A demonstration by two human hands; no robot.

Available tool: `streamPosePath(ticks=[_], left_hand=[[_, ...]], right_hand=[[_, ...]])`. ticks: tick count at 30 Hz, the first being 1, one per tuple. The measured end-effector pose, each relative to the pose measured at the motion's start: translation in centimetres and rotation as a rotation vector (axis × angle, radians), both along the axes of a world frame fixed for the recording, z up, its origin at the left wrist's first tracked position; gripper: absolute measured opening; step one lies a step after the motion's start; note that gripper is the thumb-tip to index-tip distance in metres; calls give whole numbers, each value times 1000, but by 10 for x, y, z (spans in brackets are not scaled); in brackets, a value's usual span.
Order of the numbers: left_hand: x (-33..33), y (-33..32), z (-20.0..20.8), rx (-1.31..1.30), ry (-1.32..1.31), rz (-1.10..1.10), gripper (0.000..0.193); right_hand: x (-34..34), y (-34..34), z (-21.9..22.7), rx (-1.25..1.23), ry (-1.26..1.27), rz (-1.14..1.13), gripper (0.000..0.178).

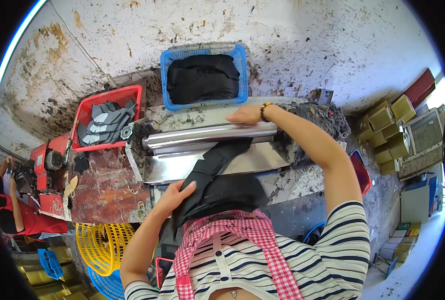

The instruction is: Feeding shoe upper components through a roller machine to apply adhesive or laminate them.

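Observation:
My left hand (174,199) grips the edge of a stack of flat black cut pieces (205,172), thumb on top, with the other fingers mostly hidden. The stack slants up from my lap over the sloping metal plate (175,169) of a roller machine. Its far end reaches the shiny metal roller (212,133). A wider black sheet (237,195) lies across my lap. Beyond the roller, my right hand (246,114) stretches out flat with nothing in it, above the machine's pale top. Whether it touches that surface I cannot tell.
A blue basket (166,75) of black pieces stands behind the machine. On the left are a red basket (137,97) of grey pieces, a worn red tabletop (102,175) and a yellow basket (90,245). Pale rings (302,179) lie at right. A person in red (42,220) works far left.

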State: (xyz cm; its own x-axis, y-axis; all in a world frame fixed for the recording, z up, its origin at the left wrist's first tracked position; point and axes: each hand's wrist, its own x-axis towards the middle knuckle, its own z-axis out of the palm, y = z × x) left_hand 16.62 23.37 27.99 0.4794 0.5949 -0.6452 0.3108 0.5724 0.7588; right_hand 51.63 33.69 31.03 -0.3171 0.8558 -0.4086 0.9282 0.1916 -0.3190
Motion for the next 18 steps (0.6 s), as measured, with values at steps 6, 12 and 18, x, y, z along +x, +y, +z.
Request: streamPosePath(ticks=[6, 12, 18], left_hand=[[-29, -38, 43, 89, -220, -14, 45], [2, -16, 17, -84, 20, -59, 25], [14, -5, 24, -13, 119, -60, 29]], right_hand=[[7, 34, -28, -245, 110, -6, 44], [4, 43, -1, 143, 100, 254, 30], [3, 33, -33, 154, -145, 244, 32]])
